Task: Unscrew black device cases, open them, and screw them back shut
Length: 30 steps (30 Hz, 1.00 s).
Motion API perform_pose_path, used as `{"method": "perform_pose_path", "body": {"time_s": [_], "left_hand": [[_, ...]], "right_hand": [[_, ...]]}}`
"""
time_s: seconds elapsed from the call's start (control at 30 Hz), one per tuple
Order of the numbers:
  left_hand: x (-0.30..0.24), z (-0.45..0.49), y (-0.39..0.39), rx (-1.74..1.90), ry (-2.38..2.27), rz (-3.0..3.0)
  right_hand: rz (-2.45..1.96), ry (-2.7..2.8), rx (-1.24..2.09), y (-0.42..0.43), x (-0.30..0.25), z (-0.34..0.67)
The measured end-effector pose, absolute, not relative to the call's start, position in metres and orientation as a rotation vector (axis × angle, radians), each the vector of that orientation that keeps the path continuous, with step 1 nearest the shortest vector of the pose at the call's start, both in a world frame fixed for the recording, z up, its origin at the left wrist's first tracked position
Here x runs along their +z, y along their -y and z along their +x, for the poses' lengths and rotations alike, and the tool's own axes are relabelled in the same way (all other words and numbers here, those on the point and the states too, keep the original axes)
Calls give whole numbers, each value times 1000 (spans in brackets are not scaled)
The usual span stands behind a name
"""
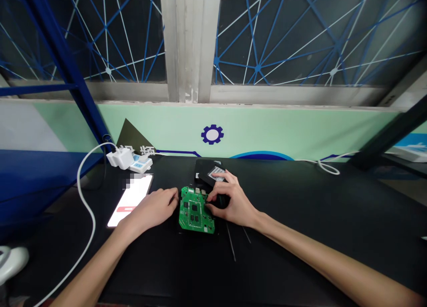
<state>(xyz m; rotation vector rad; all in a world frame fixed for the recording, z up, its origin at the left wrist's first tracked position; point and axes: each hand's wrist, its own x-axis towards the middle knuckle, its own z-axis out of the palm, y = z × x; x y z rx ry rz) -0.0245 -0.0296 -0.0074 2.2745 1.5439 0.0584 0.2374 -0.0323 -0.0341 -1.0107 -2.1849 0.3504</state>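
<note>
1. Green circuit board (195,211) on the counter (283,267).
2. Left hand (162,205): fingers curled at the board's left edge, grip unclear.
3. Right hand (235,204): fingertips bunched at its right edge, grip unclear.

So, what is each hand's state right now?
Left hand: curled beside the green squarish circuit board; grip unclear.
Right hand: thumb and forefinger nearly closed at the board's right edge; hold unclear.

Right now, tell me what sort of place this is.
Probably an indoor electronics work area: a green circuit board, thin metallic rods and a white power adapter at a black tabletop.
</note>
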Motion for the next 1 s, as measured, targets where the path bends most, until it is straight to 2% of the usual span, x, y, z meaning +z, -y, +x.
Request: {"method": "perform_pose_path", "body": {"time_s": [1.0], "left_hand": [[0, -19, 35, 15, -1581, 2289]], "right_hand": [[-919, 2220, 312, 32, -32, 237]]}}
